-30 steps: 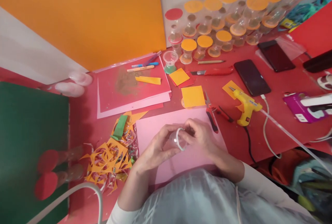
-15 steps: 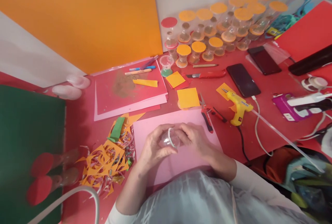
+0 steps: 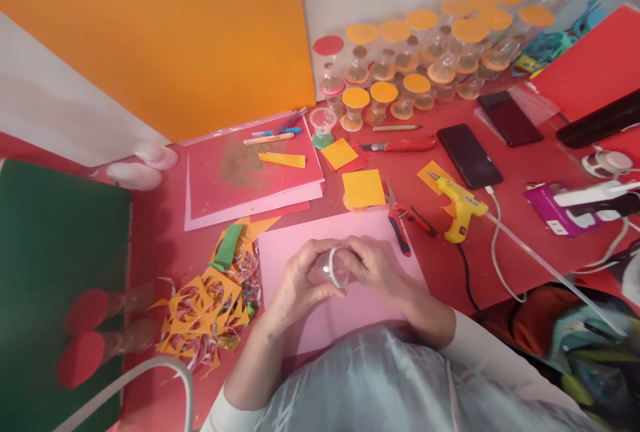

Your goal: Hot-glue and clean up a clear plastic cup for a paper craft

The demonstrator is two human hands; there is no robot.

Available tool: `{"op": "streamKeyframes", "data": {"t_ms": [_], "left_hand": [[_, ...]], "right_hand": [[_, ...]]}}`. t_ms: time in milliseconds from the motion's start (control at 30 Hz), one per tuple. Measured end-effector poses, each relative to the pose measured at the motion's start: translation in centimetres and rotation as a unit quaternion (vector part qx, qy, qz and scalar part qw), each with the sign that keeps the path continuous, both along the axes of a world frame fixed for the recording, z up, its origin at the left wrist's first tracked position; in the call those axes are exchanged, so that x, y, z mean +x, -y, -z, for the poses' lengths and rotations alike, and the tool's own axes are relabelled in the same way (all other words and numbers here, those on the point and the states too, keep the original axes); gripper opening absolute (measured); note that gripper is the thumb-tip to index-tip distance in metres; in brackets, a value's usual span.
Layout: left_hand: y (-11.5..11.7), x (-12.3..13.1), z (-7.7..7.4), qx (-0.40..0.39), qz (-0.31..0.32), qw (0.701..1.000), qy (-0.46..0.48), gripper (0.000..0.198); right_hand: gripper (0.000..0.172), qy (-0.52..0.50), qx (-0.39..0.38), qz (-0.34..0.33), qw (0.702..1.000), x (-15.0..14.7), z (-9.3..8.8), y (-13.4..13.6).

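Note:
Between my two hands is a small clear plastic cup (image 3: 327, 267) with a whitish rim, held tilted above a pink sheet (image 3: 350, 309). My left hand (image 3: 303, 279) is wrapped round the cup from the left, thumb below and fingers above. From the right, my right hand (image 3: 373, 265) closes on its rim, the fingertips partly hidden. Beyond the hands lie yellow-orange paper squares (image 3: 364, 188) and red-handled snips (image 3: 400, 225). A clear cup on a green base (image 3: 323, 127) stands farther back.
Orange and green paper scraps (image 3: 205, 305) are heaped at left. A yellow glue gun (image 3: 460, 209), a phone (image 3: 469, 155) and a red cutter knife (image 3: 400, 145) lie at right. Orange-topped hourglass-shaped cups (image 3: 355, 109) line the wall. A white curved tube (image 3: 160, 362) rises at lower left.
The cup has turned slightly between my hands, its rim now shifted a little to the right. My right fingers have moved over the rim. The rest of the table is unchanged.

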State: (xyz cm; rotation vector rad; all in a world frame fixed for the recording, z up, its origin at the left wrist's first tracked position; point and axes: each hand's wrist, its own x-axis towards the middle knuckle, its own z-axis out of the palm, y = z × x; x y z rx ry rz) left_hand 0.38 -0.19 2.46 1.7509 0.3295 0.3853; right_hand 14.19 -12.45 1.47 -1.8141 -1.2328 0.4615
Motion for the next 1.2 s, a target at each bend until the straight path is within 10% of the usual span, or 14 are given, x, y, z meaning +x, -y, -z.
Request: {"op": "streamKeyframes", "data": {"t_ms": [233,800,1200], "left_hand": [[0.1,-0.1,-0.6,0.053,-0.003,0.998,-0.036,0.066],[0.1,-0.2,0.3,-0.242,0.039,0.969,0.02,0.065],[-0.1,-0.4,0.8,-0.245,0.001,0.969,0.024,0.063]], "right_hand": [[0.041,0.06,0.006,0.003,0.998,-0.4,0.6,0.3],[0.032,-0.12,0.03,-0.001,0.992,-0.5,-0.7,0.9],[0.049,-0.226,0.009,0.002,0.974,-0.6,-0.9,0.1]]}}
